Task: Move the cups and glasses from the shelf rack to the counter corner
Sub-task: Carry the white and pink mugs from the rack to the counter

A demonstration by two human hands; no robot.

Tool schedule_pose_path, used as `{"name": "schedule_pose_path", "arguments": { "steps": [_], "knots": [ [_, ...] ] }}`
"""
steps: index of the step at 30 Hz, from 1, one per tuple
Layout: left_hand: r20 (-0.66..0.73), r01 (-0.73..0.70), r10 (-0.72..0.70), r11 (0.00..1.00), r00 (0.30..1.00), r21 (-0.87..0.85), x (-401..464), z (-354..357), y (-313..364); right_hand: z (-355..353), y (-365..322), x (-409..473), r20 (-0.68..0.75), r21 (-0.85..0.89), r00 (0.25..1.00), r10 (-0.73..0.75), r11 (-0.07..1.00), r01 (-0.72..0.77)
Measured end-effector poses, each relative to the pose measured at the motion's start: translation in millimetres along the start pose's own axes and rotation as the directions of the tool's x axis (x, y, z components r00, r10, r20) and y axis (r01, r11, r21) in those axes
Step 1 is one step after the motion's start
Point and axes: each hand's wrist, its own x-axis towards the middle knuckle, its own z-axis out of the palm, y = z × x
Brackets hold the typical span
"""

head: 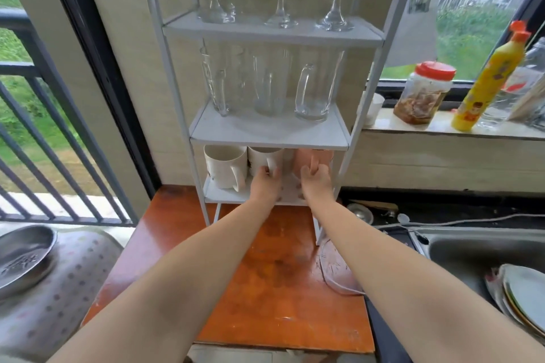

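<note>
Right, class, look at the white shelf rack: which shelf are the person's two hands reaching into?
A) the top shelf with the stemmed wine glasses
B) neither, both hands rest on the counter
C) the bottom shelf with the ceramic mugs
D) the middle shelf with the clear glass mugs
C: the left hand grips the handle of a white mug and the right hand holds the pink mug, both on the bottom shelf.

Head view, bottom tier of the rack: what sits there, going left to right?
white mug → second white mug, left hand at its handle → pink mug, right hand on its handle.
</note>
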Motion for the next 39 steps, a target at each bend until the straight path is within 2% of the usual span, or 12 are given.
{"name": "schedule_pose_path", "arguments": {
  "steps": [2,4,8,12,17,21,26,36,39],
  "knots": [
    [0.012,0.008,-0.007,0.998,1.000,-0.069,-1,0,3,-3,-2,8,0.056,0.135,0.994,0.095,0.986,-0.102],
    [0.021,0.011,-0.009,0.994,1.000,-0.108,-1,1,2,-6,-2,13,0.086,0.175,0.989,0.121,0.975,-0.135],
    [0.026,0.024,-0.020,0.988,0.999,-0.155,-5,-1,1,-1,0,10,0.104,0.148,0.989,0.107,0.981,-0.122],
    [-0.011,-0.014,0.012,0.993,1.000,-0.116,-17,-5,-2,7,3,-3,0.109,0.161,0.991,0.073,0.983,-0.090],
    [-0.006,-0.036,0.036,0.995,0.999,-0.091,-34,-10,-7,5,5,-18,0.110,0.106,0.993,0.052,0.992,-0.064],
    [-0.025,-0.076,0.076,0.997,0.997,-0.004,-53,-11,-16,-1,7,-32,0.107,0.045,0.994,0.001,0.999,-0.006],
    [-0.026,-0.084,0.083,0.995,0.996,-0.049,-79,-16,-23,-4,8,-56,0.134,0.077,0.991,-0.025,0.997,0.015],
    [0.041,-0.094,0.098,0.992,0.994,-0.089,-137,-36,-52,-18,25,-128,0.038,0.190,0.999,-0.026,0.982,0.018],
    [0.101,-0.083,0.094,0.991,0.990,-0.107,-174,-38,-67,-33,39,-169,-0.034,0.148,0.999,-0.020,0.989,0.025]
  ]
}}
